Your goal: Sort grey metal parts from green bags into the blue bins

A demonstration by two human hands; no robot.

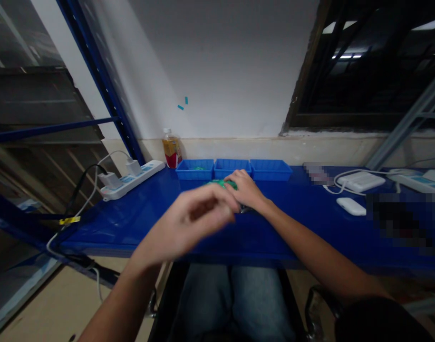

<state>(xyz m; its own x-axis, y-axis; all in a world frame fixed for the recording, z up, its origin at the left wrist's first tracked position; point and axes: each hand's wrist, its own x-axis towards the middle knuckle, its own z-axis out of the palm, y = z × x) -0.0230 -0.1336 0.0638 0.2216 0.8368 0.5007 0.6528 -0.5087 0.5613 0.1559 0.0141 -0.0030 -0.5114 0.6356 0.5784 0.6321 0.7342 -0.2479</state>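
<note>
My left hand (pixel 188 221) is raised over the front of the blue table (pixel 295 204), its fingers curled and smeared by motion; whether it holds anything is hidden. Farther back, my right hand (pixel 246 190) rests low with its fingers over something green (pixel 230 184), partly covered by both hands. A small dark or shiny thing shows under the right palm, too hidden to name. Just behind the hands stand three blue trays in a row: the left tray (pixel 181 172) has some green pieces in it, beside the middle tray (pixel 222 172) and the right tray (pixel 272 172).
A drink bottle (pixel 171 151) stands behind the left tray. On the left lies a power strip (pixel 126 183) with plugs and cables. To the right are a white charger (pixel 362 180) with cables, a white case (pixel 351 206) and another power strip (pixel 417 181).
</note>
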